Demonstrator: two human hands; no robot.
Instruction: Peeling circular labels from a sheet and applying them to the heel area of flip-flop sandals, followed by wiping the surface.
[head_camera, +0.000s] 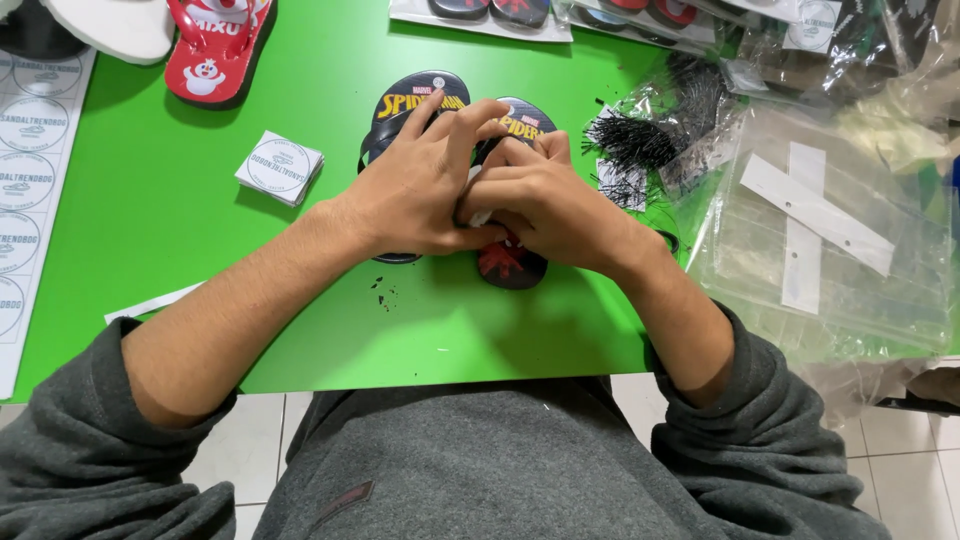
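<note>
A pair of small black flip-flops with yellow and red print lies side by side on the green table (200, 230): the left sandal (420, 95), the right sandal (512, 265). My left hand (420, 185) and my right hand (545, 205) rest together on top of the pair, fingers bent and touching over the straps. A small white piece (482, 217) shows between the thumbs. What the fingers pinch is hidden under the hands. Both forearms are bare, with grey sleeves pushed up.
A stack of square white stickers (279, 166) lies left of the hands. A red sandal (215, 50) is at the top left, a sticker sheet (30, 150) at the left edge. Black plastic tag fasteners (640, 140) and clear bags (830, 230) fill the right.
</note>
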